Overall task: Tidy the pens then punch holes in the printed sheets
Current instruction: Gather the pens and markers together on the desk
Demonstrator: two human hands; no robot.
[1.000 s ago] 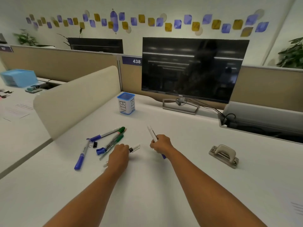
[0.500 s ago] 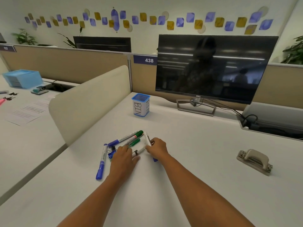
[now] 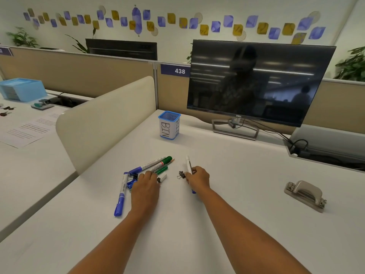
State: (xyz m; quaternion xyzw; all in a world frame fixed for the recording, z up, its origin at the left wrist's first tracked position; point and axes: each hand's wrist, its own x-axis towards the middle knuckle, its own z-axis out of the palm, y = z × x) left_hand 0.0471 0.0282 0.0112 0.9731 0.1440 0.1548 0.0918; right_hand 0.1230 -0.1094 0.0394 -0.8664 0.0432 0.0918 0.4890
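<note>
The right hand [image 3: 197, 179] pinched a white pen [image 3: 188, 164] at mid-barrel, its tip pointing away. The left hand [image 3: 146, 186] lay fingers-down on a loose pile of pens [image 3: 158, 165]; whether it gripped one was unclear. A blue cup [image 3: 169, 125] stood well beyond both hands. The pens looked light, stiff and smooth, likely to roll; a mid-barrel grip would suit.

Blue pen [image 3: 119, 204], green pen [image 3: 167, 159], blue mesh bin [image 3: 166, 127].

dark monitor [image 3: 256, 82] — blue tray [image 3: 21, 89] far left
</note>
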